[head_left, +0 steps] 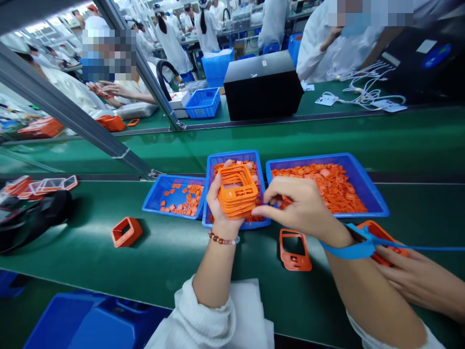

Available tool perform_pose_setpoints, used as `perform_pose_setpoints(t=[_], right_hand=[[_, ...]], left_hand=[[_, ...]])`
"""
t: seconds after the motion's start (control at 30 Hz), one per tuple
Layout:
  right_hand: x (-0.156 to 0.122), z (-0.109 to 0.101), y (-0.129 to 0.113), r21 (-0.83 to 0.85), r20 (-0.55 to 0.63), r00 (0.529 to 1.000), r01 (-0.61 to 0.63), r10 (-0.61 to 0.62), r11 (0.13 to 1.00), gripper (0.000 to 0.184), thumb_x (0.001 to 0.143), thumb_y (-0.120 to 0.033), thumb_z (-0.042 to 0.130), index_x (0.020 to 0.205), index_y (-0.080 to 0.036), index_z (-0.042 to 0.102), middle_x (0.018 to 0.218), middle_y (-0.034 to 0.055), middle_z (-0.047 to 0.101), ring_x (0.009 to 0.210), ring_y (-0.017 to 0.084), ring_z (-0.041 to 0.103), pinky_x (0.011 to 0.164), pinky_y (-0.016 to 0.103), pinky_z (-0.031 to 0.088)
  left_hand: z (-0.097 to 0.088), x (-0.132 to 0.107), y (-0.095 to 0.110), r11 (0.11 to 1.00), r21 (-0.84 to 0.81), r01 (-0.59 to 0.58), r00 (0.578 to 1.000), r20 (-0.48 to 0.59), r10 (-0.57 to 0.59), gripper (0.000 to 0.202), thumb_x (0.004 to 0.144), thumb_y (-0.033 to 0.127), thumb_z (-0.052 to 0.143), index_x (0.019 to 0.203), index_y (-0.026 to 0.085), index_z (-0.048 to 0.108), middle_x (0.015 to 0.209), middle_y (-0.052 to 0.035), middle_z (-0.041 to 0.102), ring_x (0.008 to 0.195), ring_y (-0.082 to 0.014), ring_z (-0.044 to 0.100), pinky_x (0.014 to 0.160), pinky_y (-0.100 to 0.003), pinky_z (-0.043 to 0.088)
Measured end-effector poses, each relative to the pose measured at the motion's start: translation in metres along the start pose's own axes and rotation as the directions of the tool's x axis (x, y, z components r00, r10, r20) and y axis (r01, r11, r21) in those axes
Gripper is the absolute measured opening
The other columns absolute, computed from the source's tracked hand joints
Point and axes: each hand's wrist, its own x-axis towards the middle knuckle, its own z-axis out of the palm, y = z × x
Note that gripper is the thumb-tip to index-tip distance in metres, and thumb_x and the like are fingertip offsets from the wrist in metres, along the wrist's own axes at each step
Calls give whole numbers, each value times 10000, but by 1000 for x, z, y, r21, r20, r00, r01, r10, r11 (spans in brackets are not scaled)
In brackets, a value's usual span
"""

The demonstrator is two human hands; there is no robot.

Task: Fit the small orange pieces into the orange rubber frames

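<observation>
My left hand (215,201) is closed around a stack of orange plastic frames (238,191), held up above the middle blue bin (232,156). Beside it, my right hand (298,201) has its fingers curled, with the thumb tip at the stack's right edge. Whatever lies between that thumb and forefinger is too small to make out. A blue wrist strap (345,249) circles my right wrist. On the bench under my right hand lies a single orange frame (295,252) with a large window.
Small orange pieces fill the right bin (378,203); fewer lie in the left bin (152,198). An orange frame stack (126,232) stands at left. Another person's hand (403,271) holds an orange part at right. A metal post (138,167) slants across the left.
</observation>
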Motion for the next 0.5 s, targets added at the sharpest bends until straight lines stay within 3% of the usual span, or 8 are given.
perform_pose_setpoints(t=[0.1,0.17,0.23,0.37,0.5], right_hand=[[2,-13,6,-69,-99,992,-82,75,994,267,875,-341,703,676,-183,622,619,-13,604,539,100,493,542,247,370],[3,-12,13,-176,-69,987,-156,146,972,186,873,-302,699,732,-186,666,679,-1,653,590,120,546,582,260,382],[4,-1,20,-332,74,973,-184,220,925,101,885,-251,668,812,-197,712,783,20,705,701,158,612,630,281,388],[4,37,25,-524,422,875,24,235,851,198,894,-126,563,827,-167,745,852,85,733,850,225,645,750,341,403],[1,61,27,-505,504,841,103,196,857,233,873,-77,537,768,-132,738,793,105,726,867,231,633,964,392,354]], left_hand=[[-4,0,6,999,42,-17,999,38,15,389,927,542,444,1181,326,644,1135,-79,643,835,-195,644,731,-324,527],[-6,0,8,998,63,-29,998,55,26,438,923,605,420,1234,368,616,1197,-78,617,834,-196,635,638,-288,517],[-7,0,9,996,76,-45,997,61,41,453,920,636,398,1238,392,610,1213,-73,605,814,-188,621,574,-257,495],[-6,-1,9,995,69,-76,991,114,67,393,916,606,427,1111,364,668,1123,-72,622,775,-180,601,555,-247,487],[-3,-2,9,990,105,-94,993,75,86,453,915,631,401,1208,377,636,1167,-83,619,761,-186,592,568,-275,490]])
